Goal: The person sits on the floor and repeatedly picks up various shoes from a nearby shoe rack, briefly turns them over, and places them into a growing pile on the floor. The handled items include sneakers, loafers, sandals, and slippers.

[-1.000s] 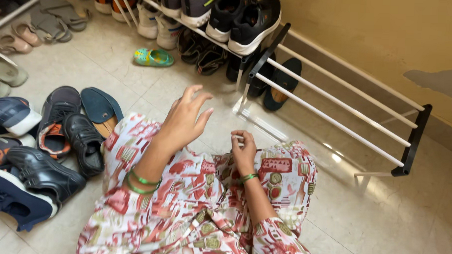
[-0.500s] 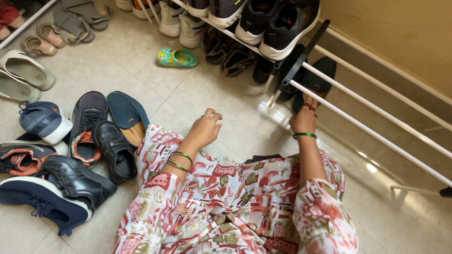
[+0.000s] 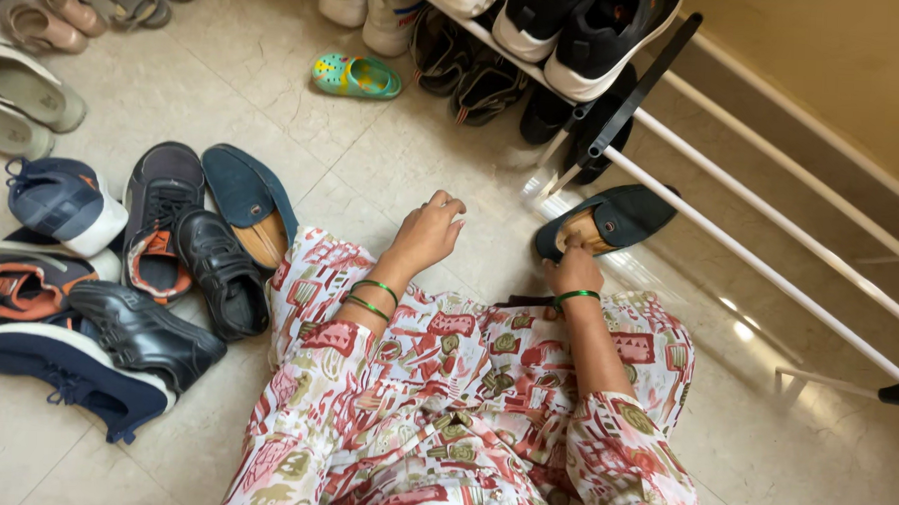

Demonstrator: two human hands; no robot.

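1. Gripping the heel end of a dark blue slip-on shoe (image 3: 610,216), the right hand (image 3: 574,271) has its fingers tucked into the tan insole; the shoe lies on the pale tiled floor (image 3: 761,463) at about 2 o'clock from the person's lap.
2. That shoe sits just under the white front rail of the shoe rack (image 3: 768,269), its toe pointing toward 2 o'clock.
3. Resting near 12 o'clock, the left hand (image 3: 428,230) is loosely curled with fingertips on the floor, holding nothing.
4. A matching dark blue slip-on (image 3: 247,201) lies at 10 o'clock, just beside a black lace-up shoe (image 3: 219,284).
5. A small green clog (image 3: 356,77) lies farther off at 12 o'clock.
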